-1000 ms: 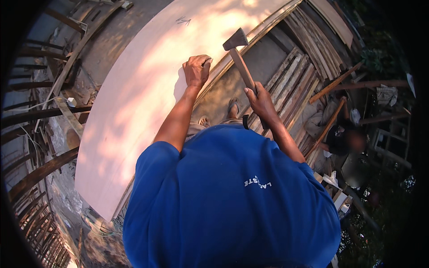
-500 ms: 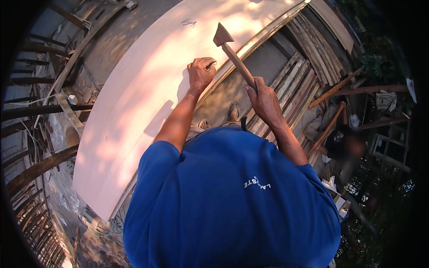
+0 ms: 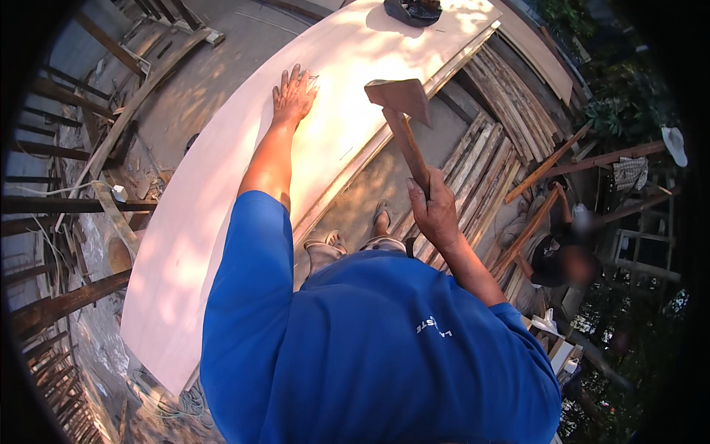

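Observation:
My left hand [image 3: 294,98] lies on the large pale plywood sheet [image 3: 200,200] with its fingers stretched and spread. A few thin nails [image 3: 314,78] show beside its fingertips; the hand covers the rest of that spot. My right hand [image 3: 435,211] is closed round the wooden handle of a hatchet [image 3: 403,118]. The hatchet is raised, its broad head above the sheet's right edge. A thin dark nail-like mark [image 3: 346,155] shows on the sheet near that edge.
Stacked wooden planks [image 3: 473,174] lie on the ground to the right. Farther right, a person [image 3: 566,255] sits by slanting wooden bars. A black bag-like thing [image 3: 414,10] rests on the sheet's far end. Coiled cord [image 3: 174,399] lies below its near left corner.
My left hand has moved from the sheet's right edge farther up and left to the nails, and its curled fingers have spread. The hatchet has turned in my right hand. The view has shifted.

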{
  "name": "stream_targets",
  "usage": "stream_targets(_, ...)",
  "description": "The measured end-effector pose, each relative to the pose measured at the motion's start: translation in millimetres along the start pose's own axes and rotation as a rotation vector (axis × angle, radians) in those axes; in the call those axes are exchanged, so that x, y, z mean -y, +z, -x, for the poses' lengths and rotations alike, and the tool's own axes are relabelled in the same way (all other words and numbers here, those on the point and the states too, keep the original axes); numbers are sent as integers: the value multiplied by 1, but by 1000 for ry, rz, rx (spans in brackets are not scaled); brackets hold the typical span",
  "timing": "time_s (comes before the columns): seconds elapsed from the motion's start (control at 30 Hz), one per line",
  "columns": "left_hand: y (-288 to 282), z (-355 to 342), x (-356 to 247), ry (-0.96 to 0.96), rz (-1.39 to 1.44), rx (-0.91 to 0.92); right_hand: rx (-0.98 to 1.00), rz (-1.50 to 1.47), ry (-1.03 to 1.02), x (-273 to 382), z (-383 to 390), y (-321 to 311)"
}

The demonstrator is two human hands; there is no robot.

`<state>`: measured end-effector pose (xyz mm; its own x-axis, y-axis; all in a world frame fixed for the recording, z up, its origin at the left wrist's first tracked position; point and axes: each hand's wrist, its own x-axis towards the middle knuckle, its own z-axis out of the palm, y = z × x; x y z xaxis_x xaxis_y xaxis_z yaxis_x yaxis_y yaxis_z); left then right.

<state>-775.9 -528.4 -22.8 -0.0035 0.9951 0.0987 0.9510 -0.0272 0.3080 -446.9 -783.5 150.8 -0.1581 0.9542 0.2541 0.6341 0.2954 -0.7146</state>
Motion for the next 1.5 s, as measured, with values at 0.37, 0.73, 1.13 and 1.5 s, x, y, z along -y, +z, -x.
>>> stream_targets(0.37,15,7,11,163,9,-346,145,33,135,-30,5,11)
stream_targets(0.73,34,23,26,75,341,-385,326,128,203,-49,5,25)
stream_targets(1.13,-99,204,76,-630,1214,-281,274,148,178,-39,-4,22)
stream_targets(1.5,-95,347,91,-717,1369,-377,451,371,214,-102,25,61)
